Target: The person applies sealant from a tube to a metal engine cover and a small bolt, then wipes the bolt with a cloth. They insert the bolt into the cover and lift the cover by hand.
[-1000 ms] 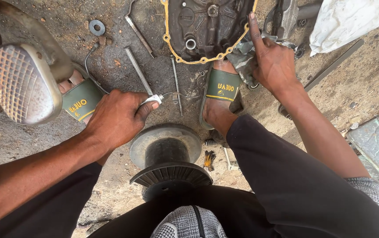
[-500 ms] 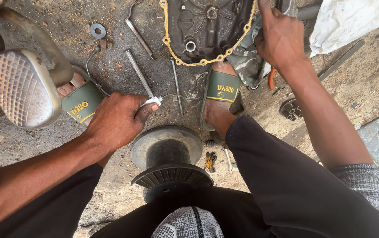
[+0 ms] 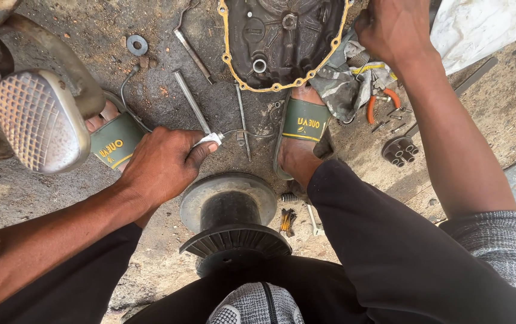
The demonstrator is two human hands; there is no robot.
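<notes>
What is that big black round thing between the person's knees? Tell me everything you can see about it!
The black spool-shaped part stands upright on the dirt ground, between the person's legs. It looks like dusty, dark metal: a wide, flat grey flange on top, a thick round neck below it, and a lower disc with fine ribs round its edge. The left hand rests by its top rim, pinching a small whitish piece; whether it touches the rim is unclear. The right hand is far from it.

Light: bright, even daylight from above; no harsh glare
Shadows: soft, short, under the left hand (image 3: 160, 165) and the black spool (image 3: 231, 219)
Sharpness: ground and tools crisp; the knitted cap (image 3: 256, 305) at the bottom edge soft
Edges: wide-angle stretch towards the corners
</notes>
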